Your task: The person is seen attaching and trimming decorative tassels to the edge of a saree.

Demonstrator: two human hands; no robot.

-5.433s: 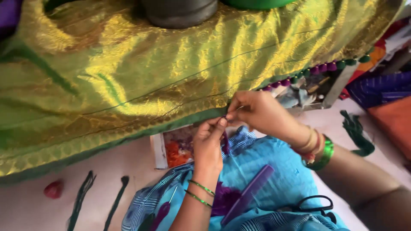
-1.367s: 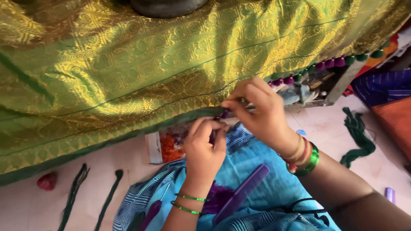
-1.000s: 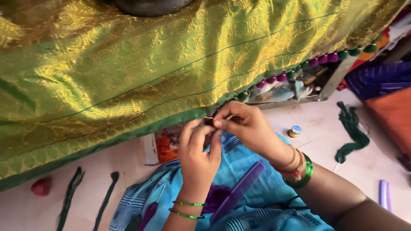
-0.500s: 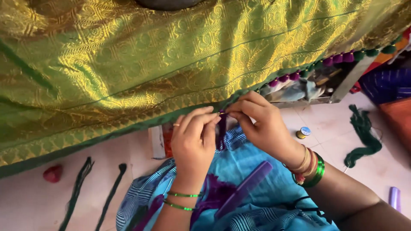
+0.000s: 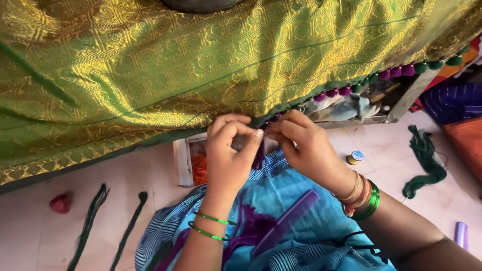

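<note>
1. A tassel is being worked onto the lower border of the green and gold silk cloth, which is draped down toward the lap. Finished purple and green tassels are strung along the border toward the cloth's right edge, so the step in hand is judged to be the tying of the next one in the row.
2. The purple thread tassel is hung from the border at its middle stretch, between the two hands and above the blue garment on the lap.
3. The left hand is pinched narrow, thumb and forefinger pressed together at the top of the tassel right against the border edge.
4. The right hand is likewise closed to a fine pinch; its fingertips are met with the left's at the same knot. Whether a needle is held cannot be told.
5. The next move is judged to call for tight, steady tension on the thread, with the knot kept snug against the border.
6. A purple comb is laid on the lap; a small thread spool and a green thread bundle are left on the floor at the right.
</note>
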